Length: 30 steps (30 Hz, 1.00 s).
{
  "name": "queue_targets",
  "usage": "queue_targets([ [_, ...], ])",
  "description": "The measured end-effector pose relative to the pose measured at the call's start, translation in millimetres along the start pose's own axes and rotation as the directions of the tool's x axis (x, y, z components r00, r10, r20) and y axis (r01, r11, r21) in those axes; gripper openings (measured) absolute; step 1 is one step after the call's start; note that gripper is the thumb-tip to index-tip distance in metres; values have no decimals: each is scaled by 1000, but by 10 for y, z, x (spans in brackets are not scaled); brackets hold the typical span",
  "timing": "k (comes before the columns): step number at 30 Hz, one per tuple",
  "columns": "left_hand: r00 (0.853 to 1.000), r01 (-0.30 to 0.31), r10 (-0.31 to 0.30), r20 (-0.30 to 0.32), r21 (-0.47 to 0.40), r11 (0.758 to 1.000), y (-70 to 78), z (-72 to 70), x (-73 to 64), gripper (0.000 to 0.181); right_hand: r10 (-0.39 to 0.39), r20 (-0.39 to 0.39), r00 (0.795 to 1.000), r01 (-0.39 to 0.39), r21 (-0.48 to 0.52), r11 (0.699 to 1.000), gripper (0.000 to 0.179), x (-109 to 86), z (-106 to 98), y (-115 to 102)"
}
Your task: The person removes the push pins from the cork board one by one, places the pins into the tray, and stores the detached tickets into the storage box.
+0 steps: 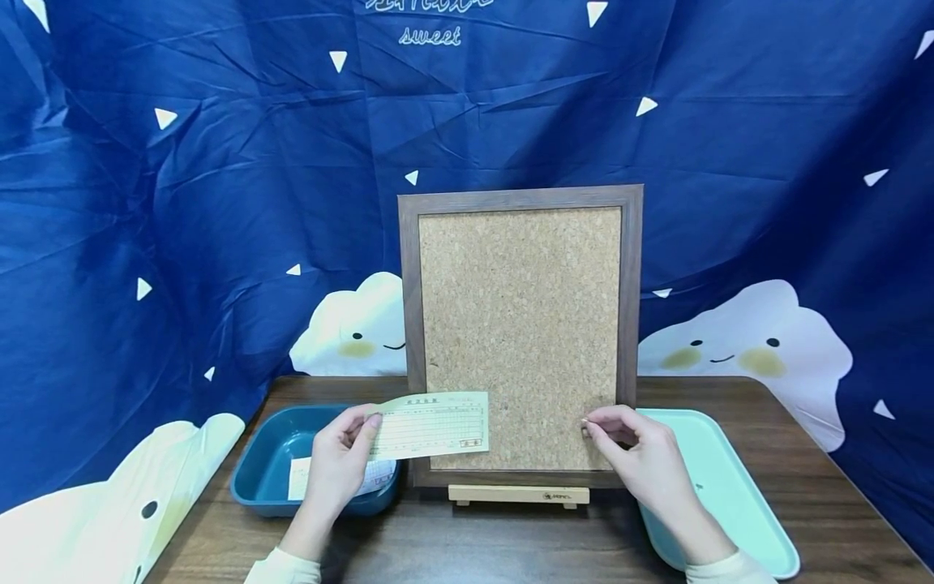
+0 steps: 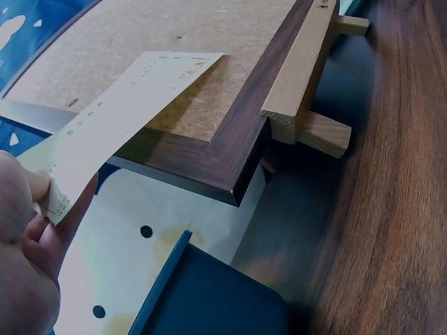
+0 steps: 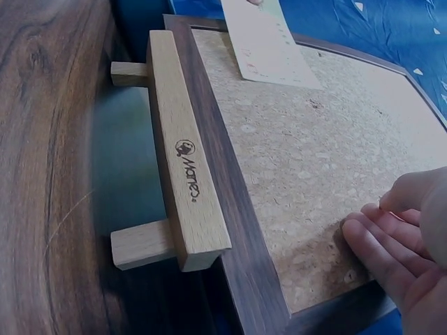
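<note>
A pale green printed paper slip (image 1: 438, 426) is pinched at its left end between the thumb and fingers of my left hand (image 1: 343, 450). The slip overlaps the lower left of the framed cork board (image 1: 521, 308), and its far end lies close over the cork in the left wrist view. Near the board's lower right, my right hand (image 1: 645, 454) pinches a tiny pin (image 1: 584, 423) between thumb and fingertips. Its shape is mostly hidden by the fingers. In the right wrist view those fingertips are close to the cork; whether they touch it I cannot tell.
A wooden easel (image 1: 518, 495) supports the board on the brown table (image 1: 496, 543). On the left stands a dark teal bin (image 1: 266, 454) with paper slips (image 1: 297, 477) inside. A mint tray (image 1: 737, 495) bearing a small dark speck lies right. Behind hangs a blue cloth (image 1: 219, 203).
</note>
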<state>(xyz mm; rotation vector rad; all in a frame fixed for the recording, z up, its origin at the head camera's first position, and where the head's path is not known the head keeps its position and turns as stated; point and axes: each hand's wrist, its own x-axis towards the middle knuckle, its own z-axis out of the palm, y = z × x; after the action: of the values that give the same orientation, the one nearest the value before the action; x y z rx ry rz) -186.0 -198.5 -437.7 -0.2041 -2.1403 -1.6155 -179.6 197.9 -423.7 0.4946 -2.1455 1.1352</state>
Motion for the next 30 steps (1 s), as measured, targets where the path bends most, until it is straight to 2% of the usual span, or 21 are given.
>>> queue_targets([
  [5,1000,19,-19,-15,16,1000,16,-48,-5,16,9,-2,1000,-9,-3,1000,23,-8,-36,27],
  [13,999,18,-16,-45,46,999,23,-111,-3,19,31,-18,999,-32,-34,999,25,-36,-101,32],
  [17,999,17,-15,-49,54,998,4,-144,-11,21,42,-19,999,-42,-17,999,25,-46,-130,35],
  [25,998,32,-29,-53,65,997,-8,-217,-5,21,111,3,994,-111,23,994,23,-93,-207,70],
  [30,997,29,-22,-70,97,995,-7,-250,-5,20,116,8,993,-116,72,991,21,-106,-242,91],
])
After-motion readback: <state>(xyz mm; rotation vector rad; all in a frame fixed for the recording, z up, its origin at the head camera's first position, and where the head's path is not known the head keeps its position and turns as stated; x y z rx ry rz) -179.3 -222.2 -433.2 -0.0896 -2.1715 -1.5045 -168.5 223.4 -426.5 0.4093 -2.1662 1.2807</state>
